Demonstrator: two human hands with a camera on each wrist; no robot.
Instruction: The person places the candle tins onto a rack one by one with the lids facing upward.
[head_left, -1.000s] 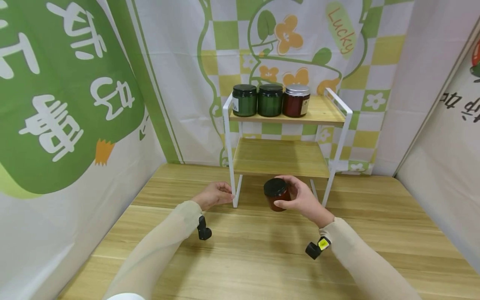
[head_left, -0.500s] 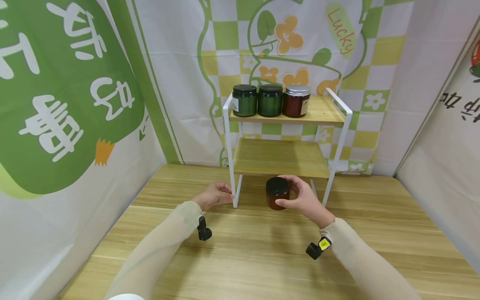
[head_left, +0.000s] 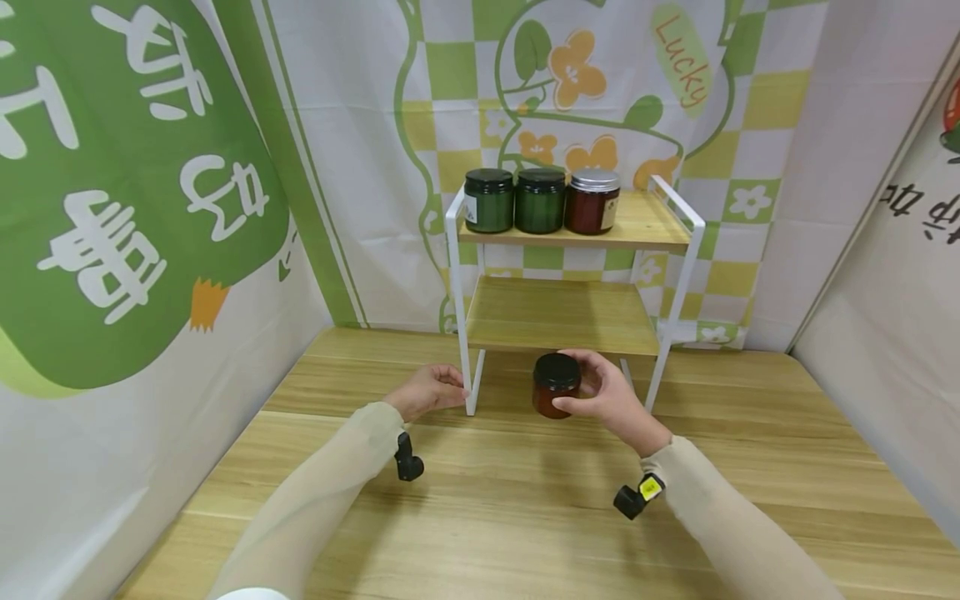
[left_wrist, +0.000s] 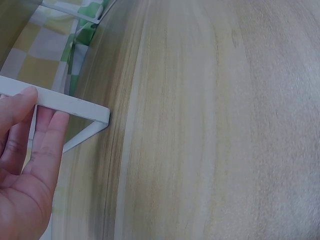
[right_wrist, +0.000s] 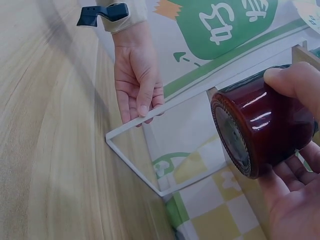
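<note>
My right hand grips a brown-red glass jar with a black lid, thumb on the near side and fingers behind. In the head view the jar is just in front of the rack's lower part; the right wrist view shows its round base off the table. With thumb and fingertips, my left hand pinches the front left leg of a white-framed two-tier rack, low near the table. Two green jars with black lids and a red jar with a silver lid stand in a row on the top shelf.
The rack's lower wooden shelf sits above and behind the held jar. Its right front leg stands right of my right hand. A wooden table lies beneath, with printed cloth hanging behind and at both sides.
The jar in my right hand has shifted slightly right and up, and it now looks more upright. My left hand has stayed at the rack's leg.
</note>
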